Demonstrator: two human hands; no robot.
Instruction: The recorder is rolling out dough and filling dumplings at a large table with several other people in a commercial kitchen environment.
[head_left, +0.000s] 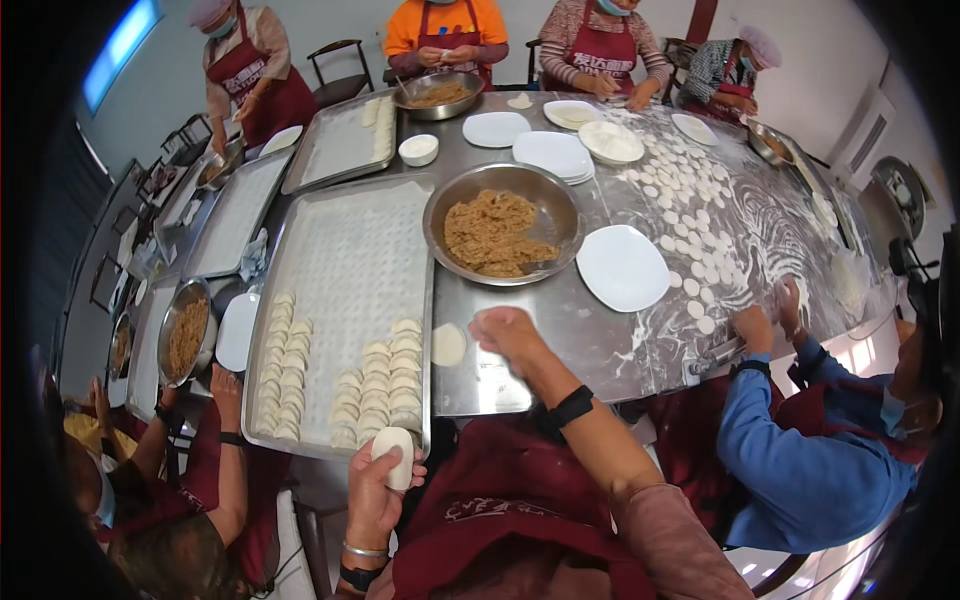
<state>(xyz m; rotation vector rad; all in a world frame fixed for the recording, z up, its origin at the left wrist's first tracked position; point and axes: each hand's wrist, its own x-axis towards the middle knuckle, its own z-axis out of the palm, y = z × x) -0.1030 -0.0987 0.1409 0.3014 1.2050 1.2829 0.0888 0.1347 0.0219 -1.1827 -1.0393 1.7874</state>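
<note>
My left hand (382, 484) holds a round dough wrapper (394, 457) in its palm, thumb across it, close to the near edge of a metal tray (352, 247). Rows of folded dumplings (386, 375) fill the tray's near part. My right hand (508, 336) is blurred above the steel table; whether its fingers grip anything is unclear. Just left of it, another dough wrapper (448, 345) lies flat beside the tray's rim. Beyond my right hand stands a large steel bowl (559, 202) with brown minced filling (491, 232).
A white plate (622, 268) sits right of the bowl. Small dough discs (694, 240) lie scattered on the floured table at right, where a person in blue (817, 457) works. Another person (172, 517) sits close at left. Several aproned people stand along the far side.
</note>
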